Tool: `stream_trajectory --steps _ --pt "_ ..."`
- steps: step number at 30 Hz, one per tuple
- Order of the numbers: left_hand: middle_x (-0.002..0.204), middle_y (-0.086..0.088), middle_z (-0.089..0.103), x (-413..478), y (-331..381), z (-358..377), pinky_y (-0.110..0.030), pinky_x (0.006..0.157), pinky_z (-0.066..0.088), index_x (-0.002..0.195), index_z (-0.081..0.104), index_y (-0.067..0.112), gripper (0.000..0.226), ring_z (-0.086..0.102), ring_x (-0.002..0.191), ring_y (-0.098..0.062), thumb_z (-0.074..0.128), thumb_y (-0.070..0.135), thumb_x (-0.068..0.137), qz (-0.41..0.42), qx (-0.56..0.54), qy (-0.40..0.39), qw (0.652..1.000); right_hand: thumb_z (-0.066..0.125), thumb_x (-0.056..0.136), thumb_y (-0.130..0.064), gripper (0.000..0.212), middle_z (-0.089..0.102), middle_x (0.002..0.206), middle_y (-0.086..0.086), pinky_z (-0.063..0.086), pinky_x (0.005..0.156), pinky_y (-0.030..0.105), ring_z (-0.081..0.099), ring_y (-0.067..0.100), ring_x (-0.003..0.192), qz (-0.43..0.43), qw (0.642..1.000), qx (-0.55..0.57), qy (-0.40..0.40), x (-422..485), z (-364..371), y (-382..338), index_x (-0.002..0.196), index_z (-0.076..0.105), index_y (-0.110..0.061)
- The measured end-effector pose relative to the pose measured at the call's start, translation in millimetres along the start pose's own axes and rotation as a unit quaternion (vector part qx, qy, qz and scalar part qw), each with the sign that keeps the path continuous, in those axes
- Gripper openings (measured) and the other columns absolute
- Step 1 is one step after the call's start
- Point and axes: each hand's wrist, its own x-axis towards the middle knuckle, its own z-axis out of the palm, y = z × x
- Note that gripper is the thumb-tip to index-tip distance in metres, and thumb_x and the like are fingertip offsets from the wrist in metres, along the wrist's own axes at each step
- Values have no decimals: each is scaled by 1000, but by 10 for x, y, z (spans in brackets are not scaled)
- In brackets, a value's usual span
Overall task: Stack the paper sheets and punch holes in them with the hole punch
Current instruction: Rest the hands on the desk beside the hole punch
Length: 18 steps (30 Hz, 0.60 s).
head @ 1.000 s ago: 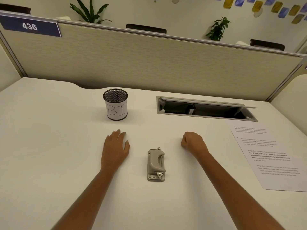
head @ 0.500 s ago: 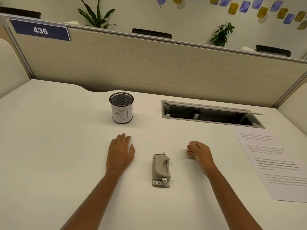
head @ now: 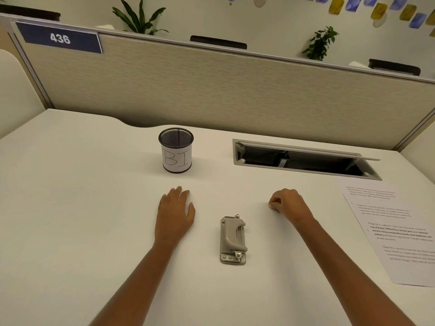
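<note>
Grey hole punch (head: 233, 240) lies untouched between the flat, spread left hand (head: 175, 214) and the loosely curled, empty right hand (head: 288, 203); gather the paper sheets (head: 390, 234), well right of it, squaring all edges before inserting.

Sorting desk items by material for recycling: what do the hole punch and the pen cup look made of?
Hole punch: probably painted metal or plastic, matte grey, with shiny silver pins that look like bare metal. Pen cup: black wire mesh, seen at the rim and inside, wrapped in a white paper label handwritten "BI".
</note>
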Motion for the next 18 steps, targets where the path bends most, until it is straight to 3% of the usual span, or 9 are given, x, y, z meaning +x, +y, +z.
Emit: stream_trajectory --steps 12,15,18 --pt "140 -17 46 -9 1 7 -44 113 28 128 49 5 41 42 129 -33 50 15 89 -3 5 1 1000 48 92 -6 22 64 111 19 49 87 29 63 29 98 22 997 -73 4 23 65 -112 108 61 1" --pt "139 -17 47 -7 2 9 -44 112 30 127 49 4 40 43 128 -33 51 15 89 -2 2 3 1000 50 90 -6 22 64 112 18 47 83 28 59 25 88 31 996 -80 -3 44 71 -112 108 60 1" --pt "139 -17 47 -2 -4 15 -44 112 29 127 49 5 40 42 129 -33 50 15 89 -1 2 3 1000 52 90 -8 23 64 113 18 46 81 27 62 28 97 33 995 -91 -10 66 80 -120 110 60 1"
